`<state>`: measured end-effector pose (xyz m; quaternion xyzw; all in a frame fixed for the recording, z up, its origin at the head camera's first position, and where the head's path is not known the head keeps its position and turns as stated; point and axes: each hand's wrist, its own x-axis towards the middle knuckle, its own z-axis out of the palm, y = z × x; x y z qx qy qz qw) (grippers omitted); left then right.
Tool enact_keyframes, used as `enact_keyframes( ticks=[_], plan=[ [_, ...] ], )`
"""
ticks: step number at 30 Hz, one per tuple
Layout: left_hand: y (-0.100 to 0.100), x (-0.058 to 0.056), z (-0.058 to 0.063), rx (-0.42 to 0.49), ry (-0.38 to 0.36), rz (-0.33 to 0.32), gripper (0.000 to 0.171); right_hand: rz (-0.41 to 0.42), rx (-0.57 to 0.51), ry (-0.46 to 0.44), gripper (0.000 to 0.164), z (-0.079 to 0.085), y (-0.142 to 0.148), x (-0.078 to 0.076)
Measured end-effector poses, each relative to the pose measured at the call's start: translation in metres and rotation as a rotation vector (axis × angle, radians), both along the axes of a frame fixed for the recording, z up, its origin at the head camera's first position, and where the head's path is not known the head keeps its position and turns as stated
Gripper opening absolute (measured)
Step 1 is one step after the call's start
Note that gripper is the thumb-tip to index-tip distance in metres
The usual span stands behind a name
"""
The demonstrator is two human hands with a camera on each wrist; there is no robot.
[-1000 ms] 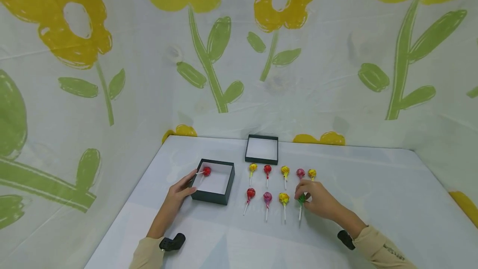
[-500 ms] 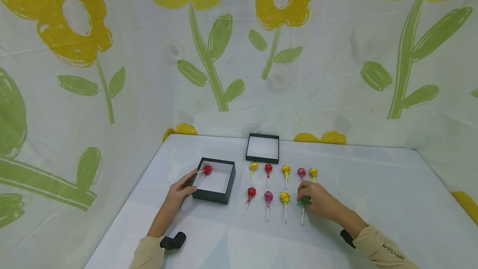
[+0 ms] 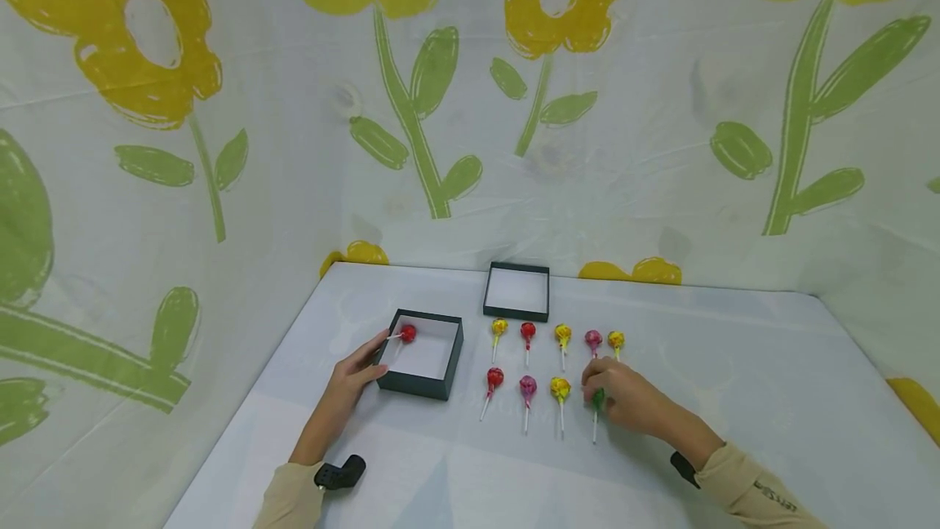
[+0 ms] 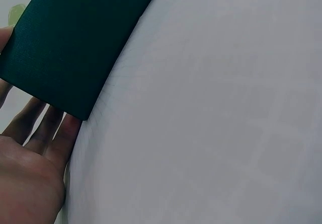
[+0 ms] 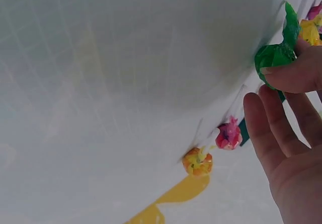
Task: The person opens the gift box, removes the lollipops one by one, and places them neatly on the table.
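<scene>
My left hand [image 3: 351,378] grips the near left corner of a dark green open box [image 3: 414,384], thumb on the front side and fingers along the left side. A red lollipop [image 3: 407,335] lies inside, its stick against the left rim. My right hand [image 3: 627,394] pinches the head of a green-wrapped lollipop [image 5: 274,58] between thumb and fingers, at the right end of the nearer row. Its white stick points toward me. In the right wrist view, the thumb covers part of the green wrapper.
Left of the right hand lie a yellow lollipop [image 3: 560,388], a pink one [image 3: 527,387] and a red one [image 3: 495,379]. Behind them runs a farther row, including a yellow [image 3: 615,340] and a pink lollipop [image 3: 593,339]. The box lid [image 3: 516,317] lies at the back.
The right hand's fingers have shifted slightly at the green lollipop, whose head has moved a little. The left hand and the box stay in place.
</scene>
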<state>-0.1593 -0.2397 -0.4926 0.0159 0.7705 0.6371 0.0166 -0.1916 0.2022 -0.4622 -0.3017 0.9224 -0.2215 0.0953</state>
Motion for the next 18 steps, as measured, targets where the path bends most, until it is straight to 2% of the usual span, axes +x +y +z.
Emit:
enact_keyframes(
  ticks=[3, 9, 18],
  plan=[
    [0.0, 0.001, 0.001, 0.002, -0.002, -0.002, 0.051, 0.013, -0.003, 0.01, 0.039, 0.004, -0.001, 0.001],
    [0.0, 0.003, 0.004, 0.013, -0.009, -0.013, 0.052, -0.012, -0.027, 0.025, 0.035, 0.012, -0.004, -0.001],
    [0.001, 0.003, 0.004, 0.024, -0.017, -0.004, 0.052, -0.016, -0.135, 0.021, 0.025, 0.021, -0.015, -0.008]
  ],
)
